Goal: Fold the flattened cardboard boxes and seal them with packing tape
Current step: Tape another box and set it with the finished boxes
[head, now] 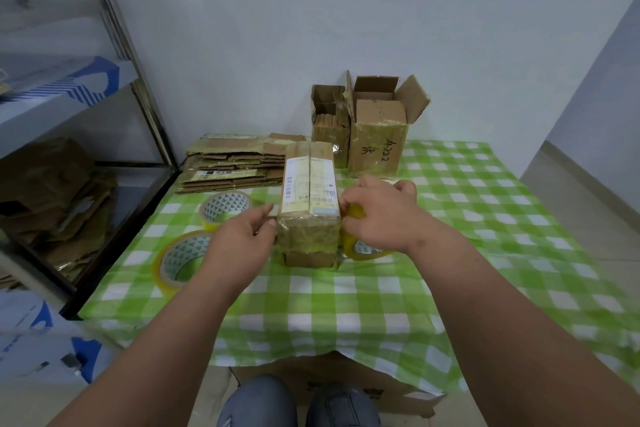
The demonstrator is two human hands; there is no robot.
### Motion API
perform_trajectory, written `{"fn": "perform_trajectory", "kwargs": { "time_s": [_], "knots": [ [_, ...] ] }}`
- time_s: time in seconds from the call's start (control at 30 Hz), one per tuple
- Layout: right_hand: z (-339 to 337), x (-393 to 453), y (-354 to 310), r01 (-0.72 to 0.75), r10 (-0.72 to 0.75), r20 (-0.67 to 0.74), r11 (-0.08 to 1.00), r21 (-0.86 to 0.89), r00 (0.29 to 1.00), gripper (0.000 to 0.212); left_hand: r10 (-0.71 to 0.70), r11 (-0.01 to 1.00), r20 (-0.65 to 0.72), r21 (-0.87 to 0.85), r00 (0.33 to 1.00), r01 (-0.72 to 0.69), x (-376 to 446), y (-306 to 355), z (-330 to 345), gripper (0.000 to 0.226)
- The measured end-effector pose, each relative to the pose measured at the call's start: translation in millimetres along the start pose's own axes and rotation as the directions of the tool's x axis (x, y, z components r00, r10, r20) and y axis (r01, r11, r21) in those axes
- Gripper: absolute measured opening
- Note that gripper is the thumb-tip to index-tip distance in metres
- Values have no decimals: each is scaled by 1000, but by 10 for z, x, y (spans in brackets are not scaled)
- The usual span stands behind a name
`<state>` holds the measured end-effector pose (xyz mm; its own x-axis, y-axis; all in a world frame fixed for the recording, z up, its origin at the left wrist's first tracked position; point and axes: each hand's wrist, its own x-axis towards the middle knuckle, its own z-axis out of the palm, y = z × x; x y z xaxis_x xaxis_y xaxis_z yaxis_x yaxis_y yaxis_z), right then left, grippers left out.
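A folded cardboard box (309, 194) with a white shipping label stands in the middle of the green checked table (485, 218), its near end wrapped in yellowish tape. My left hand (239, 239) pinches something thin, apparently a tape end, at the box's left near corner. My right hand (381, 215) grips a yellow tape roll (360, 246) against the box's right side. A stack of flattened cardboard boxes (232, 163) lies at the table's back left.
Two more tape rolls lie left of the box, one (225, 206) further back and one (180, 256) near my left forearm. Two open-topped boxes (377, 135) stand at the back against the wall. A metal shelf (69, 149) with cardboard scraps stands to the left.
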<state>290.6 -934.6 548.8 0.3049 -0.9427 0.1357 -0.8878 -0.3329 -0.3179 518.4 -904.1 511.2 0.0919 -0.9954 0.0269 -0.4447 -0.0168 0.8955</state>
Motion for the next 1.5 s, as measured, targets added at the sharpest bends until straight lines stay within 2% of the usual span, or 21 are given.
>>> {"fn": "perform_trajectory", "kwargs": {
  "time_s": [0.1, 0.2, 0.37, 0.57, 0.8, 1.0, 1.1, 1.27, 1.4, 1.5],
  "knots": [
    [-18, -27, -13, -2, 2, 23, 1000, -31, 1000, 5, 71, 996, 35, -65, 997, -69, -17, 13, -21, 41],
    [-40, -48, -2, -5, 8, 48, 999, -49, 999, 8, 106, 994, 63, -25, 992, -105, -2, 40, -12, 43],
    [-54, -68, 50, -42, 44, 53, 999, -31, 998, 18, 70, 986, 160, -163, 985, -44, 49, 21, -36, 59],
    [-38, -60, 39, -56, 59, 43, 996, -63, 997, 20, 65, 988, 123, -147, 990, -47, 91, 9, -42, 48],
    [-12, -87, 41, -53, 54, 11, 997, -54, 998, 20, 114, 992, 103, -57, 988, -109, 85, -9, -45, 41],
    [8, -98, 55, -41, 42, 12, 998, -42, 999, 26, 141, 990, 11, -3, 990, -141, 69, -7, 37, 43],
    [63, -83, 21, -55, 52, -48, 996, -68, 998, 21, 167, 985, -44, 52, 985, -165, 55, -22, 77, 34],
    [159, -115, -67, -105, 90, -181, 992, -71, 979, 19, 229, 957, -88, 202, 970, -207, 53, 5, 104, 34],
    [145, -160, -68, -83, 72, -144, 994, -73, 987, 20, 251, 944, -88, 243, 964, -224, 37, 9, 96, 31],
    [121, -155, -86, -93, 90, -119, 995, -23, 989, 36, 252, 945, -86, 237, 964, -226, 21, 47, 96, 29]
  ]
}}
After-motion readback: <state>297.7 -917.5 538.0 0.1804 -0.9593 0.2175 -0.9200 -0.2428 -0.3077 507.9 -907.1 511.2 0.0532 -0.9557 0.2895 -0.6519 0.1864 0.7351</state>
